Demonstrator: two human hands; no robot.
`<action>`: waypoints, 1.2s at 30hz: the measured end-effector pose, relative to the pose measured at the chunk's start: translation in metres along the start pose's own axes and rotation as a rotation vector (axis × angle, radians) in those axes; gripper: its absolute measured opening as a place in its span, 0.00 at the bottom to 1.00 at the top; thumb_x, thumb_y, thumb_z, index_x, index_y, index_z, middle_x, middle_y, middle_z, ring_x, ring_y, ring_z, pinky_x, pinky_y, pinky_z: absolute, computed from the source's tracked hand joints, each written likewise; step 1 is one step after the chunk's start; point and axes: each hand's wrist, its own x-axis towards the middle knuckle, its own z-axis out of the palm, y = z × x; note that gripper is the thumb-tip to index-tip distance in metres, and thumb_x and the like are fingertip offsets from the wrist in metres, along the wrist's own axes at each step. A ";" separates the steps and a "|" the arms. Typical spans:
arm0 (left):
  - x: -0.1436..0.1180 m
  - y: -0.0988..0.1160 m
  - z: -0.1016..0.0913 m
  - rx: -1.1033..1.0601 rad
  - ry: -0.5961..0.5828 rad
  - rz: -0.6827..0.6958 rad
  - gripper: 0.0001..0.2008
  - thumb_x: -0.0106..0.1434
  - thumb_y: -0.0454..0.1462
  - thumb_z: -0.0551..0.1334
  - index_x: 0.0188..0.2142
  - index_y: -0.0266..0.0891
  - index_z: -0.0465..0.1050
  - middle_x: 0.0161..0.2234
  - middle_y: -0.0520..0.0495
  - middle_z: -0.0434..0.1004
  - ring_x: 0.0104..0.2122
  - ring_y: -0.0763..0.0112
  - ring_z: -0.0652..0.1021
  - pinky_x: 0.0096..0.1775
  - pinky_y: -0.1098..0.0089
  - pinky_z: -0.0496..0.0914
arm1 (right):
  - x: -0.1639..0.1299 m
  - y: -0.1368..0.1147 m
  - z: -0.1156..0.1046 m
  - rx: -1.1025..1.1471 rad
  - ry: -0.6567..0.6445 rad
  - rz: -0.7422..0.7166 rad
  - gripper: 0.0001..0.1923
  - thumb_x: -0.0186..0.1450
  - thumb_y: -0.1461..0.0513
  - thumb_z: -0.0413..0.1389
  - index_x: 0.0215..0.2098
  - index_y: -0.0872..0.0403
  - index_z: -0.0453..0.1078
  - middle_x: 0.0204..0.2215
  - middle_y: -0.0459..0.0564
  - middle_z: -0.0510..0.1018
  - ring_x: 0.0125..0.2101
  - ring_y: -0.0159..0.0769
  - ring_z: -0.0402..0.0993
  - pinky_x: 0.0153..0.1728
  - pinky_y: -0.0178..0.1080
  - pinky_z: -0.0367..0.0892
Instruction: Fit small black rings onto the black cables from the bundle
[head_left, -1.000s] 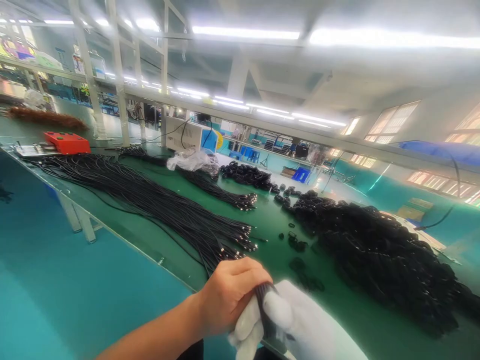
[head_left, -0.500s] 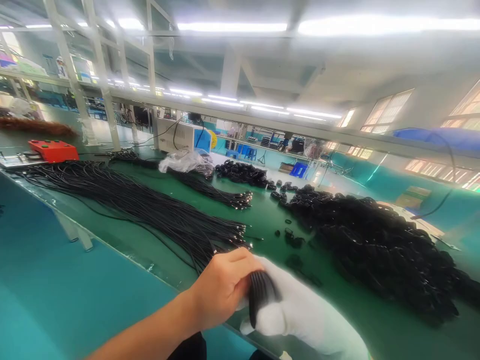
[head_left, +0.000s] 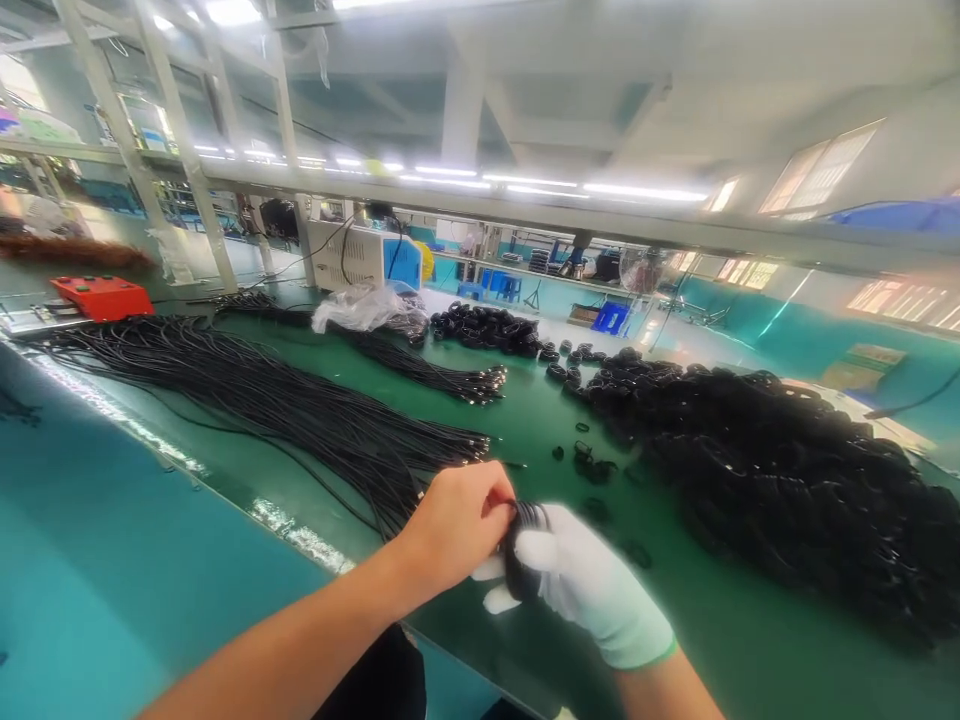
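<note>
A small coil of black cable (head_left: pixel 520 572) sits between my two hands, just over the front edge of the bench. My right hand (head_left: pixel 589 580), in a white glove, wraps round the coil with the thumb across its near side. My bare left hand (head_left: pixel 459 522) is closed in a pinch at the coil's upper left, on a part of the cable mostly hidden by the fingers. Behind my left hand, a long bundle of straight black cables (head_left: pixel 300 400) with metal tips lies along the bench.
Coiled black cables (head_left: pixel 780 490) form a big heap on the right of the green bench (head_left: pixel 517 425). A second cable bundle (head_left: pixel 427 370) and a plastic bag (head_left: pixel 360 308) lie farther back. A red control box (head_left: pixel 105 298) stands far left, near shelf posts (head_left: pixel 176 150).
Both hands have moved slightly up in view, and the gloved hand has turned round the coil. The coil looks more compact, with my left hand pinching at its top. The view has tilted down.
</note>
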 end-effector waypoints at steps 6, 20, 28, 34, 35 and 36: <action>0.008 -0.007 0.008 -0.127 -0.065 -0.169 0.03 0.54 0.33 0.56 0.29 0.40 0.67 0.24 0.55 0.71 0.22 0.75 0.72 0.23 0.76 0.65 | 0.004 0.006 -0.008 0.035 0.012 -0.019 0.18 0.56 0.59 0.61 0.41 0.63 0.72 0.32 0.57 0.76 0.32 0.39 0.75 0.31 0.42 0.73; 0.023 -0.028 0.018 0.103 -0.150 -0.162 0.08 0.49 0.30 0.57 0.29 0.42 0.67 0.21 0.57 0.70 0.22 0.74 0.70 0.22 0.76 0.58 | 0.008 0.027 -0.003 0.033 0.131 0.027 0.11 0.56 0.60 0.60 0.32 0.61 0.68 0.27 0.50 0.72 0.22 0.29 0.69 0.18 0.31 0.68; 0.023 -0.018 0.016 0.053 -0.127 -0.076 0.03 0.53 0.32 0.57 0.27 0.40 0.69 0.22 0.55 0.71 0.23 0.74 0.69 0.24 0.76 0.60 | 0.002 0.013 0.000 0.130 0.108 0.073 0.14 0.55 0.59 0.61 0.36 0.60 0.67 0.30 0.51 0.72 0.26 0.33 0.73 0.22 0.36 0.73; 0.043 -0.013 0.027 0.054 -0.139 -0.082 0.05 0.52 0.32 0.59 0.30 0.39 0.69 0.23 0.55 0.72 0.23 0.75 0.70 0.24 0.76 0.61 | -0.003 0.005 -0.021 0.112 0.208 0.045 0.14 0.52 0.62 0.64 0.32 0.61 0.68 0.26 0.50 0.72 0.20 0.29 0.68 0.16 0.33 0.70; 0.049 -0.013 0.026 0.034 -0.162 -0.063 0.07 0.53 0.34 0.59 0.33 0.39 0.70 0.25 0.54 0.73 0.24 0.75 0.71 0.25 0.76 0.62 | -0.007 -0.001 -0.030 0.126 0.255 0.009 0.13 0.52 0.63 0.64 0.33 0.61 0.69 0.25 0.50 0.73 0.20 0.29 0.68 0.15 0.32 0.69; 0.056 -0.013 0.025 0.034 -0.180 -0.037 0.09 0.54 0.36 0.60 0.36 0.40 0.70 0.27 0.54 0.74 0.24 0.75 0.72 0.25 0.76 0.64 | -0.013 -0.009 -0.041 0.150 0.304 -0.043 0.14 0.52 0.62 0.64 0.34 0.61 0.69 0.24 0.49 0.73 0.20 0.30 0.69 0.16 0.32 0.68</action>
